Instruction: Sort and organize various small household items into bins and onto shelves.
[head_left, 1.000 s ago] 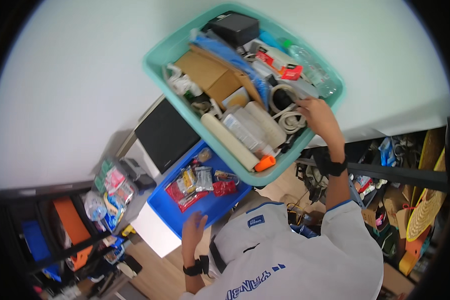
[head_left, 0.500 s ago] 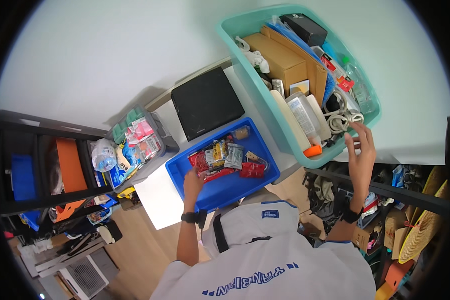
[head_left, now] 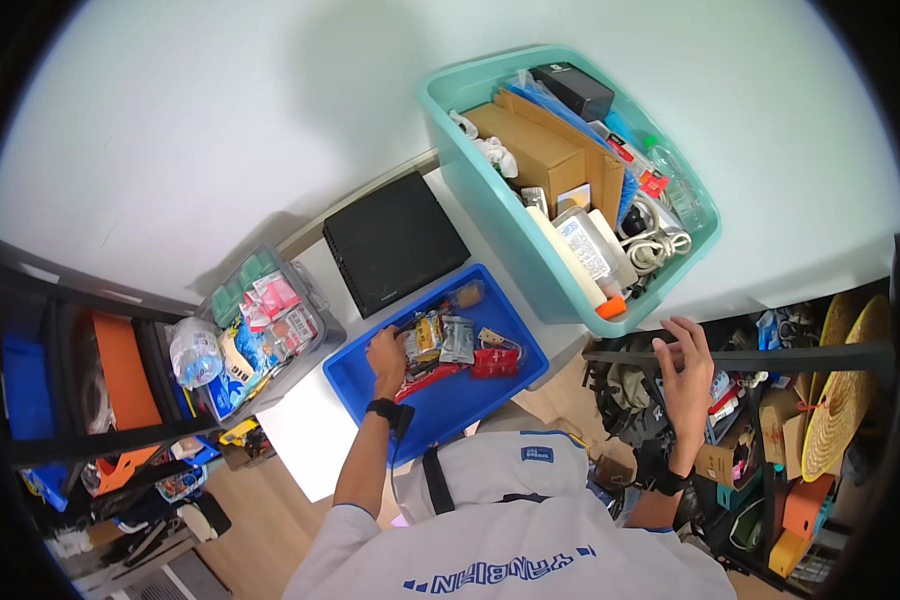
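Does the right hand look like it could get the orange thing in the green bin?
Probably yes. The right hand looks empty and is just outside the green bin. Nothing seems to cover the orange thing, so the hand should only need to reach over the bin's side.

Two hands (head_left: 385, 360) (head_left: 685, 375), one blue tray (head_left: 445, 412), one teal tub (head_left: 498, 232), one green-capped bottle (head_left: 678, 182)

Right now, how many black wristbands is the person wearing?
2: one wristband behind the left hand, at the blue tray; another wristband behind the right hand, near the teal tub. No others seem hidden.
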The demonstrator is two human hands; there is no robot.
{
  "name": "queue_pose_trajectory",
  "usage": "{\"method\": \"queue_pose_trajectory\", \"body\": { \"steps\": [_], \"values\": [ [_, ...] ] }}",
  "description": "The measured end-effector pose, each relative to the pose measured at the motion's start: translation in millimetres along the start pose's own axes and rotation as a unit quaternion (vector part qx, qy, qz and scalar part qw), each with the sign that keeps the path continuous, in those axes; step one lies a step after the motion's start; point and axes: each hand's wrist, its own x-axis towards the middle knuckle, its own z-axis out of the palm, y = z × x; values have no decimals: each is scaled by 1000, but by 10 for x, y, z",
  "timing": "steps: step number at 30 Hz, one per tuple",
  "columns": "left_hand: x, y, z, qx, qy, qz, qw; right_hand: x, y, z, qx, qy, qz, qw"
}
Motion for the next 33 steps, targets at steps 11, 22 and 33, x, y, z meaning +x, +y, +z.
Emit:
{"method": "queue_pose_trajectory", "body": {
  "steps": [11,22,33],
  "values": [
    [-474,108,-760,-197,72,52,976,-116,-216,196,51,-29,-16,998],
    [-1434,658,-1784,-449,-88,57,887,-17,-901,900,208,-227,-162,938],
    [-1448,1262,-1826,-383,-158,115,903,183,-574,757,339,-239,-94,905]
  ]
}}
